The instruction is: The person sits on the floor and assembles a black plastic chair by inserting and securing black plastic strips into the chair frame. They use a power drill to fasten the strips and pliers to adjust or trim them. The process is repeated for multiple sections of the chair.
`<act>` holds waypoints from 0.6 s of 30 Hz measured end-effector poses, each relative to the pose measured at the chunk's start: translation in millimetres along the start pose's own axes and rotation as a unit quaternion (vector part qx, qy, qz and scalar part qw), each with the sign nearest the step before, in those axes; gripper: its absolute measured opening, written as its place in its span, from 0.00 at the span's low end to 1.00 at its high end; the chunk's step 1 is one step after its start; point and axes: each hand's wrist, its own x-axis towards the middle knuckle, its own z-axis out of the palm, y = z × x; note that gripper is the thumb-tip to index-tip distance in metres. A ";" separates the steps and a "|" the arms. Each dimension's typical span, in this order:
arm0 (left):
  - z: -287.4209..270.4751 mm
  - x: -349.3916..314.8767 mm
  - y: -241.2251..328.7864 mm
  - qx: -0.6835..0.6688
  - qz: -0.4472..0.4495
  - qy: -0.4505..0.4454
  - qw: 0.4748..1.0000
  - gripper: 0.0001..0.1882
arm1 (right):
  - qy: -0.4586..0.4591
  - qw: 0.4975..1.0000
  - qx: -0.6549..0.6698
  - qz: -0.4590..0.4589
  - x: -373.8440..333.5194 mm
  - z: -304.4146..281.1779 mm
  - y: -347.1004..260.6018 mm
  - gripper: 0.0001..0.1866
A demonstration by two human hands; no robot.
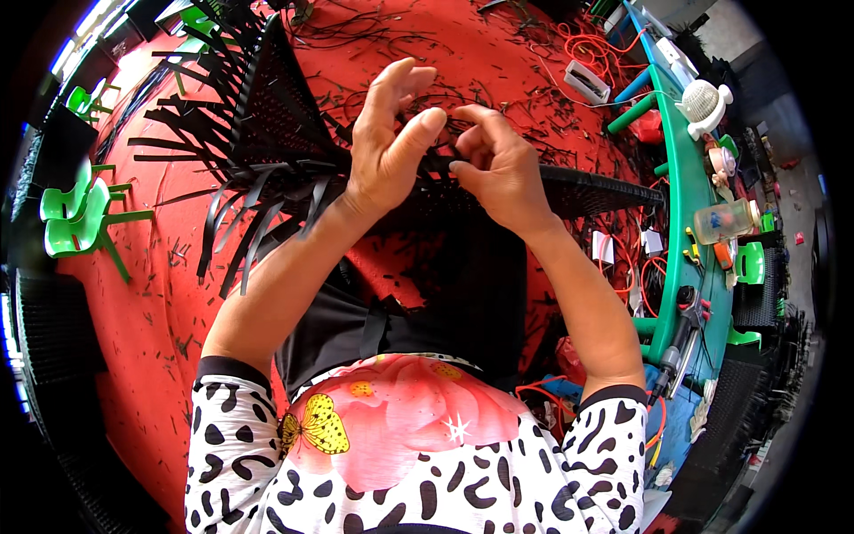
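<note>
- Covering the ground, a red floor [498,53] lies littered with black offcuts.
- Resting across the lap, the black woven panel [276,107] trails loose strips.
- Left hand [387,147] pinches a thin black strand [442,96]; right hand [503,165] nips the weave edge beside it.
- Weaving seems underway; threading next likely needs a steady pull.

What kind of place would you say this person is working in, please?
Probably a small wicker-weaving workshop: both hands, left hand and right hand, work a black woven panel; cut strip scraps litter the red floor, and tools lie on a green bench.
</note>
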 end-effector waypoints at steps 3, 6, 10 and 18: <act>9.5 -4.7 1.2 0.041 0.106 0.022 0.993 0.28 | 0.014 0.994 0.101 0.034 -7.3 -3.3 8.5 0.13; 6.4 -8.1 8.1 0.217 0.100 -0.117 0.964 0.22 | 0.024 0.991 0.134 -0.010 -19.1 -3.1 9.2 0.05; -1.6 -8.9 15.1 0.370 0.042 -0.313 0.874 0.13 | 0.066 0.988 0.120 -0.073 -33.3 -2.3 16.9 0.06; -0.2 -8.5 23.7 0.365 -0.004 -0.366 0.856 0.09 | 0.084 0.916 0.379 0.099 -40.2 13.6 -3.5 0.14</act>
